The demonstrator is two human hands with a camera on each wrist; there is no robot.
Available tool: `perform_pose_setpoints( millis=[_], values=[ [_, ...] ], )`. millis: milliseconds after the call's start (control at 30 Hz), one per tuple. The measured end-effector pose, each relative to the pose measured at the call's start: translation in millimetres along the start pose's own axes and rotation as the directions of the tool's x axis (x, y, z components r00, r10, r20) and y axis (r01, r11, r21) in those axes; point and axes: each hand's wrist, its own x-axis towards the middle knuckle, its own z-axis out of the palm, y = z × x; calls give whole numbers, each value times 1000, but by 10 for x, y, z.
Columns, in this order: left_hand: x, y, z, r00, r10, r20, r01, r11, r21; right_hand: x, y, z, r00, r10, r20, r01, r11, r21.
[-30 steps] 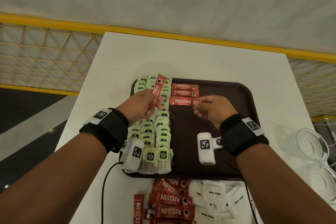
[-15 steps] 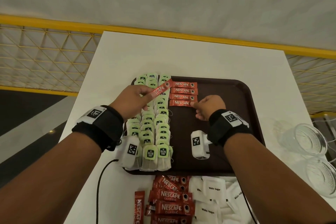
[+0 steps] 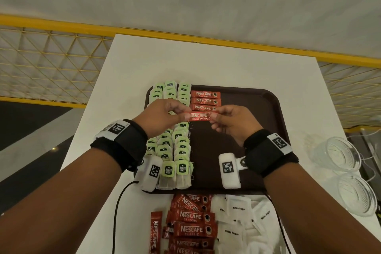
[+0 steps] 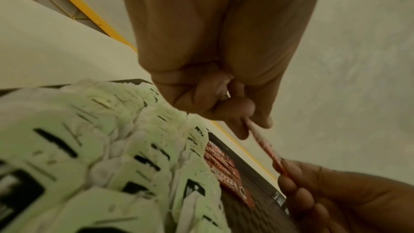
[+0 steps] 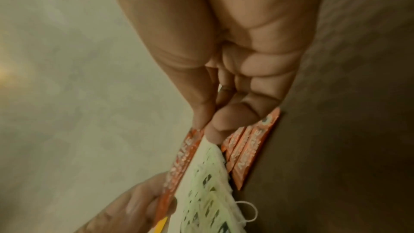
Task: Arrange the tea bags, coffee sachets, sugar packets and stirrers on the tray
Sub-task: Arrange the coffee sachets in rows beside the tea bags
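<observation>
A red Nescafe coffee sachet (image 3: 198, 116) is held level just above the brown tray (image 3: 266, 109), in front of three sachets laid in a column (image 3: 205, 100). My left hand (image 3: 182, 115) pinches its left end and my right hand (image 3: 213, 115) pinches its right end. In the left wrist view the sachet (image 4: 262, 141) runs from my thumb and forefinger to the right hand's fingers (image 4: 291, 180). The right wrist view shows the same sachet (image 5: 179, 157) beside the laid sachets (image 5: 248, 151). Rows of green-tagged tea bags (image 3: 179, 144) fill the tray's left side. No stirrers are in view.
Loose coffee sachets (image 3: 191, 218) and white sugar packets (image 3: 237, 212) lie on the white table in front of the tray. Two clear glasses (image 3: 340, 154) (image 3: 358, 194) stand at the right edge. A yellow mesh railing (image 3: 51, 57) runs behind and to the left.
My left hand carried the sachet right, off the tea bags, and turned it level. My right hand left the third laid sachet and took hold of the sachet's right end.
</observation>
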Motion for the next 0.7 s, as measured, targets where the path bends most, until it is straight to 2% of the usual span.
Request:
perform_pose_setpoints(
  millis=[167,267,567,633,700],
  values=[
    [-106,-32,-44,999,-13,-51,17,997,75,-33,216,-165,962,240,-126,-231,969,86],
    [-193,-69,-50,998,-29,-51,33,996,80,9,271,-120,932,305,-196,-291,952,99],
    [-484,-140,-90,997,-38,-69,42,997,63,156,184,18,894,334,-300,-366,929,-58],
    [-577,-127,-109,996,-46,-78,51,996,71,137,190,-18,902,288,-320,-345,928,-137],
    [-686,-91,-121,995,-46,-89,55,993,101,61,182,-59,930,186,-316,-268,933,-240]
  ],
)
